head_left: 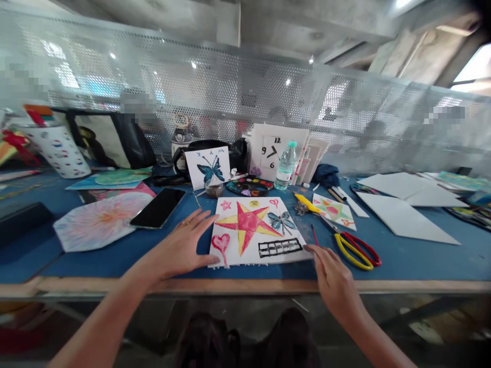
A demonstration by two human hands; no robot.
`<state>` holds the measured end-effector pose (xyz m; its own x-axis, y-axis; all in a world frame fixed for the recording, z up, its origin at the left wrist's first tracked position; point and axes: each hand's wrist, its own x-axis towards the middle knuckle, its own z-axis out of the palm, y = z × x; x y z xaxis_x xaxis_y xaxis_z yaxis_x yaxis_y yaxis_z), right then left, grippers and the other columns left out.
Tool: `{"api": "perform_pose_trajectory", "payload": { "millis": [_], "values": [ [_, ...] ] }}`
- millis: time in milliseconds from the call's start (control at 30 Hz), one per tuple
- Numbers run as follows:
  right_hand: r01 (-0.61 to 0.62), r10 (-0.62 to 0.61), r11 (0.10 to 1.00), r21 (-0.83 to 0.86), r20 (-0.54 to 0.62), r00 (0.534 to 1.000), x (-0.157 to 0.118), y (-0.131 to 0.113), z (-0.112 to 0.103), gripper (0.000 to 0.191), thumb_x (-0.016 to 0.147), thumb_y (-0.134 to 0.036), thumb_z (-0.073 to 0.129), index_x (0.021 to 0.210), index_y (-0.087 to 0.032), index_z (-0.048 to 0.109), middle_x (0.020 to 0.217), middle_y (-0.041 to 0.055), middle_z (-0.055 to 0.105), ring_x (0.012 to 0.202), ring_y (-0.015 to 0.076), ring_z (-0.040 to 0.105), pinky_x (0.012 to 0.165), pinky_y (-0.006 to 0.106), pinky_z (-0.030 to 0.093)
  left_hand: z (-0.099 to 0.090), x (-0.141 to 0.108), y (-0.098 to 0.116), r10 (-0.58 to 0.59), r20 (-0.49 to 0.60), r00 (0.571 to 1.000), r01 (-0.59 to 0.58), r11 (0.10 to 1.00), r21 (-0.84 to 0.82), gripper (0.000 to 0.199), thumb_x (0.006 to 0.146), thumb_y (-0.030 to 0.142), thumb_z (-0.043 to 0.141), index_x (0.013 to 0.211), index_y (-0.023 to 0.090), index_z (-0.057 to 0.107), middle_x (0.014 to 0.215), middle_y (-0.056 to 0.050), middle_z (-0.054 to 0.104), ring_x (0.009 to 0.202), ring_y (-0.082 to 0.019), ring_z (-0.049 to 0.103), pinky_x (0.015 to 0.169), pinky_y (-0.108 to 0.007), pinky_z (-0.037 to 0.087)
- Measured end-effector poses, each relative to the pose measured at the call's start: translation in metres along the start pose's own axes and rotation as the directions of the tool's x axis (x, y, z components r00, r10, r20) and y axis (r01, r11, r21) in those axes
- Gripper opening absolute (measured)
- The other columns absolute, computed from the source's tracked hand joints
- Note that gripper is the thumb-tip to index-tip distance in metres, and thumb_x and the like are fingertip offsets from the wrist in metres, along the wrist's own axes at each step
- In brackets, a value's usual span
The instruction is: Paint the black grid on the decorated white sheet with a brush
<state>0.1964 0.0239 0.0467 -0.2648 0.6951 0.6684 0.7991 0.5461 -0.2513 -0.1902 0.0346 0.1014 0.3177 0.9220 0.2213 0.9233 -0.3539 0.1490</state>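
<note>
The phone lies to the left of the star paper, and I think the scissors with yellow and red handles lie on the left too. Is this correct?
Not quite: the head view shows the scissors to the right of the star paper, near the right hand. The phone is on the left, as you said.

**Paintings and supplies crowd a blue table (414, 260)**

A star painting (247, 225) lies at the table's front middle, a phone (157, 208) resting partly on a flower painting (100, 221) to its left. Red-and-yellow scissors (353, 253) lie to its right, white paper sheets (406, 220) farther right. Behind it sit a watercolor palette (249, 186) and an upright water bottle (286, 166).
</note>
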Motion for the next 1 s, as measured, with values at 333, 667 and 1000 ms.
{"api": "perform_pose_trajectory", "payload": {
  "millis": [333,667,1000],
  "values": [
    [-0.042,0.038,0.993,-0.111,-0.041,0.998,-0.002,0.029,-0.002,0.029,0.098,-0.029,0.039,0.110,-0.014,0.061,0.101,0.0144,0.070,0.097,0.0287,0.066,0.085,0.048,0.055,-0.013,0.017,-0.029,-0.090,0.127,0.988,0.105,0.988,-0.112,0.075,0.093,0.063,0.030,0.152,0.016,0.028,0.154,-0.013,0.035,0.140,-0.028,0.036,0.114,-0.044,0.029],
    [-0.034,0.036,0.998,-0.047,0.046,0.998,-0.014,0.007,0.009,0.045,0.090,-0.049,0.055,0.122,-0.017,0.054,0.113,0.0155,0.068,0.110,0.0319,0.060,0.093,0.051,0.053,-0.018,-0.023,-0.016,-0.053,0.229,0.972,0.059,0.998,-0.021,0.113,0.060,0.066,0.073,0.153,0.024,0.026,0.156,-0.017,0.027,0.142,-0.038,0.027,0.111,-0.052,0.033],
    [-0.054,0.058,0.996,-0.078,0.063,0.996,-0.002,0.013,0.015,0.044,0.086,-0.046,0.061,0.119,-0.018,0.059,0.112,0.0128,0.070,0.108,0.0313,0.063,0.091,0.049,0.054,-0.004,-0.018,-0.006,-0.048,0.154,0.987,0.046,0.999,0.019,0.103,0.070,0.069,0.064,0.153,0.020,0.028,0.155,-0.019,0.030,0.141,-0.036,0.031,0.112,-0.049,0.032]
  ]
}}
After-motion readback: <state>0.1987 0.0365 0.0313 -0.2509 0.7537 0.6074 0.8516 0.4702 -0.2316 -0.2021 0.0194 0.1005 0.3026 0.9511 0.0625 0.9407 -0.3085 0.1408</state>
